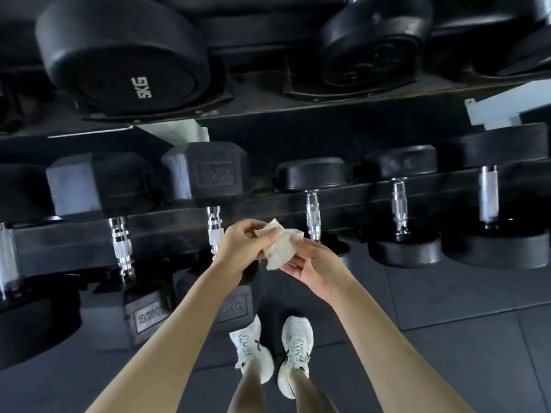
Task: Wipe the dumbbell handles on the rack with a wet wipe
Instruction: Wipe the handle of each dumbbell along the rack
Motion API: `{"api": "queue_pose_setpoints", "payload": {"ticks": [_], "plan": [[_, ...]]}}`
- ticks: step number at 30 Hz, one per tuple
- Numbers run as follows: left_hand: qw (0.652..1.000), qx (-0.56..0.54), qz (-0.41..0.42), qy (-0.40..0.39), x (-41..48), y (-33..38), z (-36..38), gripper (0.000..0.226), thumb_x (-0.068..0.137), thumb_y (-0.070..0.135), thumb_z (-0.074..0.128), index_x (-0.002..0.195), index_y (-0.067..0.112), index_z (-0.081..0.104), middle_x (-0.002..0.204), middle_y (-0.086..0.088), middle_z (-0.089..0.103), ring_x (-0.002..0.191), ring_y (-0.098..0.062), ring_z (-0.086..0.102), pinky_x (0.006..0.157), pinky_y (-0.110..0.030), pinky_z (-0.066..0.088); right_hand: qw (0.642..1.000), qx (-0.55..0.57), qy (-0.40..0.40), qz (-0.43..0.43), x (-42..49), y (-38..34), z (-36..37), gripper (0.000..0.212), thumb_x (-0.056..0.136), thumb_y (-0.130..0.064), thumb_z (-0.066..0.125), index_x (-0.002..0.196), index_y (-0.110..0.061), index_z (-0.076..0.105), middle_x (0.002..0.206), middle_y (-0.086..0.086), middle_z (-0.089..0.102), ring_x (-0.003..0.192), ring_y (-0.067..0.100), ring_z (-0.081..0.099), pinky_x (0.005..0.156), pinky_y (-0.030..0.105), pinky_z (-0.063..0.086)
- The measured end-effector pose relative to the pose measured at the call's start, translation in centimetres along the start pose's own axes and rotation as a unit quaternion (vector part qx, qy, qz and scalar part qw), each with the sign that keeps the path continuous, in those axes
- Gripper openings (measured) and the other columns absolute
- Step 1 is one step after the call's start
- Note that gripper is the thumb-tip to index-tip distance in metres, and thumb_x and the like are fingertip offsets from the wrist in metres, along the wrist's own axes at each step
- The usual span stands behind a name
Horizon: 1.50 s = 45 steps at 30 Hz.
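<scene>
A crumpled white wet wipe (280,248) is held between both hands in front of the lower shelf of the black dumbbell rack (167,231). My left hand (241,248) pinches its upper edge, and my right hand (313,269) grips its lower right side. Several chrome dumbbell handles stand along the lower shelf: one (215,231) just left of my left hand, another (313,216) just above my right hand, others at left (122,245) and right (399,207). The wipe touches no handle.
The upper shelf holds large round dumbbells, one marked 5KG (125,58). Hex dumbbells (205,174) sit at lower left, round ones (402,248) at lower right. My white shoes (274,353) stand on dark rubber floor tiles (462,308) before the rack.
</scene>
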<state>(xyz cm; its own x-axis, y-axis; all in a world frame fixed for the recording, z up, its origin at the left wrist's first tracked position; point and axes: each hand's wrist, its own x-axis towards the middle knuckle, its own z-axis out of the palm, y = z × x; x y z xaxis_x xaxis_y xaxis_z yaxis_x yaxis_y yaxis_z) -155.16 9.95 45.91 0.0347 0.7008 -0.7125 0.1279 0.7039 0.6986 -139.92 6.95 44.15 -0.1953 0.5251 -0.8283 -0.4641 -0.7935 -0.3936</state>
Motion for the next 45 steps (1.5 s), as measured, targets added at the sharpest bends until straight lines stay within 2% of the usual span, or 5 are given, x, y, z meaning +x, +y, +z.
{"api": "queue_pose_setpoints", "payload": {"ticks": [5,13,29,36,45], "plan": [[1.0,-0.017,-0.002,0.011,2.4,0.2,2.4,0.012,0.082,0.003,0.069,0.086,0.012,0.064,0.087,-0.008,0.067,0.078,-0.015,0.066,0.071,-0.026,0.057,0.975,0.026,0.181,-0.124,0.6,-1.4,-2.1,0.014,0.097,-0.014,0.049,0.098,-0.009,0.062,0.097,0.01,0.07,0.092,0.024,0.067,0.08,0.036,0.056],[0.987,0.121,0.073,0.071,6.4,1.9,3.2,0.009,0.087,0.017,0.063,0.095,0.018,0.068,0.092,0.008,0.067,0.089,-0.012,0.065,0.085,-0.033,0.055,0.68,-0.483,0.428,-0.348,5.6,-3.8,-4.2,0.013,0.093,-0.014,0.053,0.093,-0.003,0.06,0.11,0.007,0.06,0.084,0.024,0.06,0.063,0.021,0.034],[0.971,0.187,0.09,0.12,11.9,4.0,7.6,0.083,0.078,0.051,0.069,0.145,0.017,0.034,0.143,-0.003,0.044,0.132,-0.017,0.04,0.103,-0.025,0.033,0.894,-0.273,0.281,-0.217,12.1,-0.6,-5.4,0.04,0.092,-0.032,0.057,0.131,-0.022,0.055,0.115,-0.004,0.068,0.106,0.009,0.062,0.097,0.03,0.048],[0.979,0.092,0.085,0.164,12.1,2.4,8.4,0.081,0.072,0.046,0.076,0.142,0.028,0.039,0.142,0.009,0.047,0.132,-0.008,0.041,0.11,-0.026,0.032,0.899,-0.274,0.258,-0.223,13.7,-4.4,-5.6,0.023,0.089,-0.03,0.062,0.072,-0.015,0.059,0.067,-0.006,0.059,0.062,0.006,0.053,0.06,0.021,0.04],[0.974,0.069,0.101,0.192,12.6,1.6,8.6,0.079,0.071,0.048,0.077,0.14,0.028,0.043,0.136,0.011,0.053,0.125,-0.006,0.047,0.106,-0.027,0.04,0.848,-0.497,0.096,-0.156,11.4,-2.7,-10.8,0.013,0.09,-0.028,0.06,0.086,-0.015,0.063,0.061,-0.01,0.048,0.057,0.006,0.044,0.051,0.018,0.032]]}}
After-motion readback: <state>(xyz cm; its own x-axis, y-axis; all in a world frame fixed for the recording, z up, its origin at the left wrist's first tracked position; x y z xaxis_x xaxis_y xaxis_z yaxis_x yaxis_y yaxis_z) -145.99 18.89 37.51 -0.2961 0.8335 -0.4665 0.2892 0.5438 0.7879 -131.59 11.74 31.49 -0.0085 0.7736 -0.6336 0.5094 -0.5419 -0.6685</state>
